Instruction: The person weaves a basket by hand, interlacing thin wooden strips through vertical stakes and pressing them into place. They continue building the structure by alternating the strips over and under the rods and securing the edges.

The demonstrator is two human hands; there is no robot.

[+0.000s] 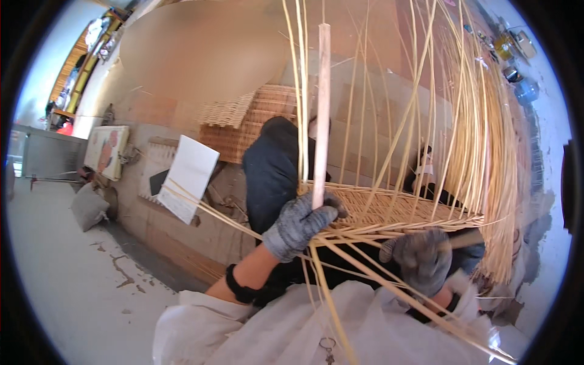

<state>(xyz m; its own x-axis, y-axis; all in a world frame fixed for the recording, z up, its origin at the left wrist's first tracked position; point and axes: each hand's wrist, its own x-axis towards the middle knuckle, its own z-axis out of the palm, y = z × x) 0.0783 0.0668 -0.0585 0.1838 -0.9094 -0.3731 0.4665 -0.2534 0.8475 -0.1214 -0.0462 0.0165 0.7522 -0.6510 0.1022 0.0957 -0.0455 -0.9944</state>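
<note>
My left hand, in a grey knit glove, is closed around the lower end of an upright pale wooden stick at the left end of a half-woven wicker basket. The basket lies across my lap, with tall wicker rods standing up from its edge. At its near edge, towards the right, is my right hand, also gloved. Motion blurs it, but the fingers look curled, and a smeared brown piece sticks out to its right. Loose rods run from the basket across my lap.
A thick bundle of long wicker rods hangs down at the right. Woven wicker panels lie beyond my knee. To the left are a white board, a grey cushion-like bag and a metal cabinet.
</note>
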